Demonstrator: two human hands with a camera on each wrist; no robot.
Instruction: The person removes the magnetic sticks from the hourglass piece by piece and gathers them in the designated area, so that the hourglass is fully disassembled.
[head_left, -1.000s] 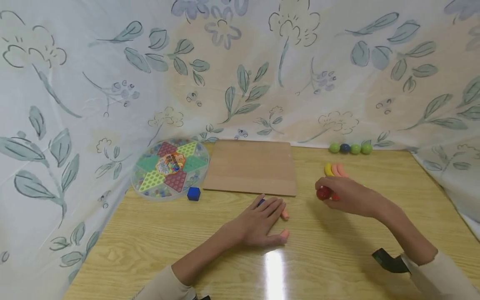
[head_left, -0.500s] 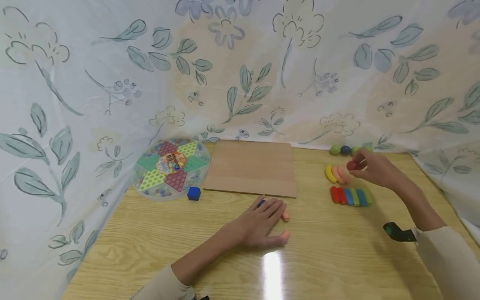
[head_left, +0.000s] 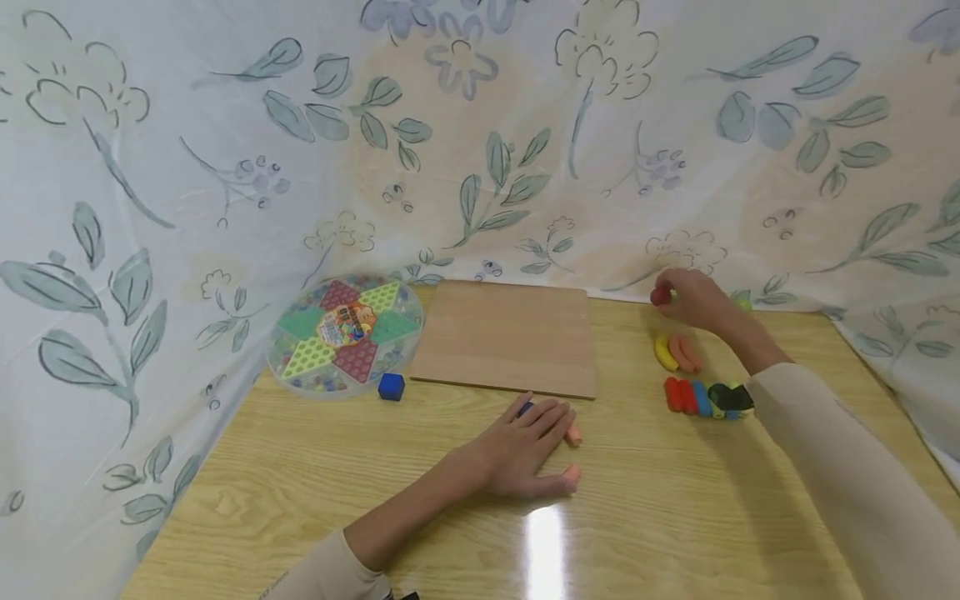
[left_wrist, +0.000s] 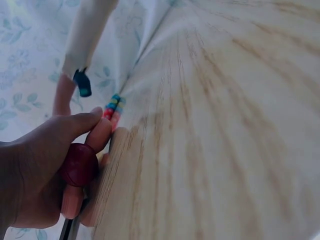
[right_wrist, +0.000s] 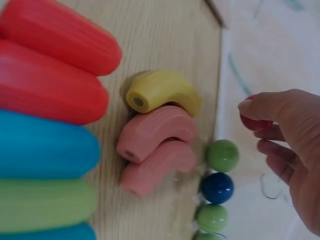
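Observation:
My right hand pinches a red ball between thumb and fingertips near the back edge of the table. In the right wrist view that ball is beside a row of green and dark blue balls. My left hand lies spread over several small pieces. A pink piece pokes out by its fingers, and another pink piece by the thumb. A dark blue piece shows past the fingertips. In the left wrist view a dark red ball sits under the palm.
Curved yellow and pink pieces lie behind a row of red, blue and green sticks. A wooden board lies mid-back. To its left are a round Chinese checkers set and a blue cube. A floral cloth hangs behind.
My right hand has carried the red ball from in front of the curved pieces to the back, left end of the ball row. The left hand has stayed put.

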